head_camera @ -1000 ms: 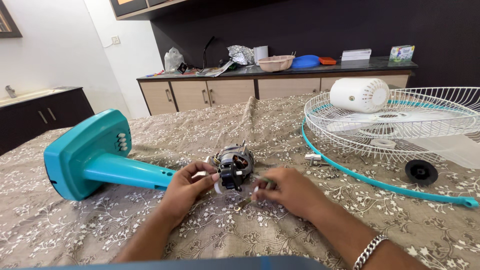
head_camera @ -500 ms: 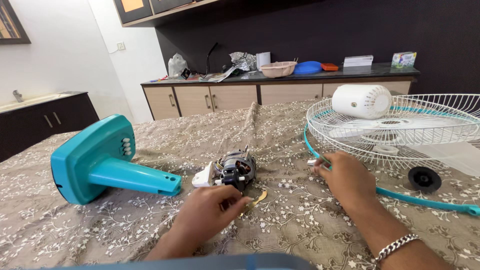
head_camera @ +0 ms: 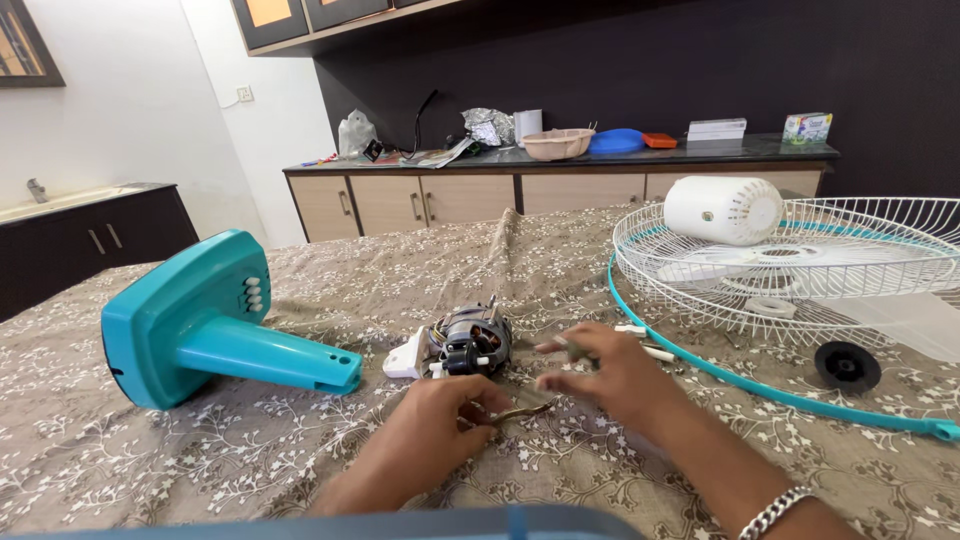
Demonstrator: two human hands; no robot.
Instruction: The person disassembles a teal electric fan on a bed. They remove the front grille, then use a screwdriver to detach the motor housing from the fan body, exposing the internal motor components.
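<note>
A small fan motor (head_camera: 472, 340) with copper windings lies on the patterned cloth, a white plastic piece (head_camera: 407, 358) at its left end. My left hand (head_camera: 435, 425) rests just in front of it and pinches a thin brass-coloured metal strip (head_camera: 522, 410). My right hand (head_camera: 612, 375) hovers right of the motor with fingers spread toward the strip. It is blurred, so I cannot tell if it holds anything small.
A teal fan stand (head_camera: 200, 320) lies on its side at the left. At the right are a white wire grille (head_camera: 800, 262), a white motor cover (head_camera: 722, 208), a teal ring (head_camera: 770, 388), a black knob (head_camera: 846, 366) and small white parts (head_camera: 632, 328). A cluttered cabinet counter (head_camera: 560, 155) runs behind.
My right hand reached right to the small white parts by the teal ring, then came back toward the motor. My left hand let go of the motor and took up the metal strip.
</note>
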